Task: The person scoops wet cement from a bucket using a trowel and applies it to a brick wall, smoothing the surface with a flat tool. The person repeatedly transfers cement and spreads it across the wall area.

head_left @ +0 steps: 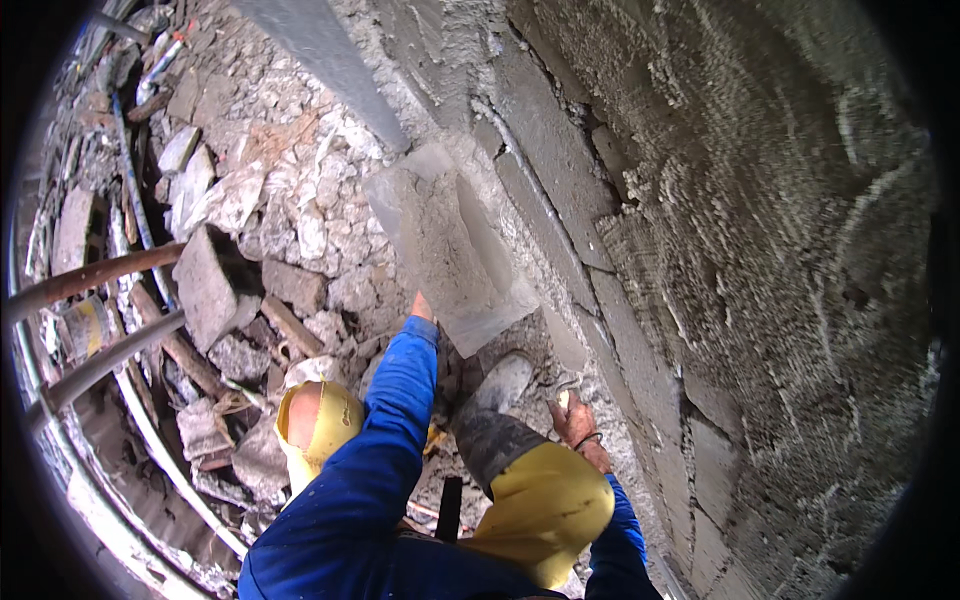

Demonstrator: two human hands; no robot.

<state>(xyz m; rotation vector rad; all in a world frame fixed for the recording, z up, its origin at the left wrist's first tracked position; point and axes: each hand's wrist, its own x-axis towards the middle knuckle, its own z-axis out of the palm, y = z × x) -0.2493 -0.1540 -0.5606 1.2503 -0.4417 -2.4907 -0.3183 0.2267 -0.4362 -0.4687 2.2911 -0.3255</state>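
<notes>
A pale, box-shaped tray [483,327] with grey mortar [445,235] in it is tilted against the foot of the wall. My left hand [424,306] grips its near left edge, the fingers mostly hidden behind the tray. Lower right, beside my knee, my right hand [575,424] is closed round the light handle of a trowel [566,342]. The trowel's grey blade points away from me, close to the wall, and is hard to tell from the mortar behind it.
A rough, freshly plastered wall [760,220] rises on the right above a band of cracked blocks [540,180]. Rubble [290,200] covers the ground at left, with a loose block [212,285], rusty pipes [100,270] and a grey post [330,60]. My yellow-clad knees [550,505] are bent below.
</notes>
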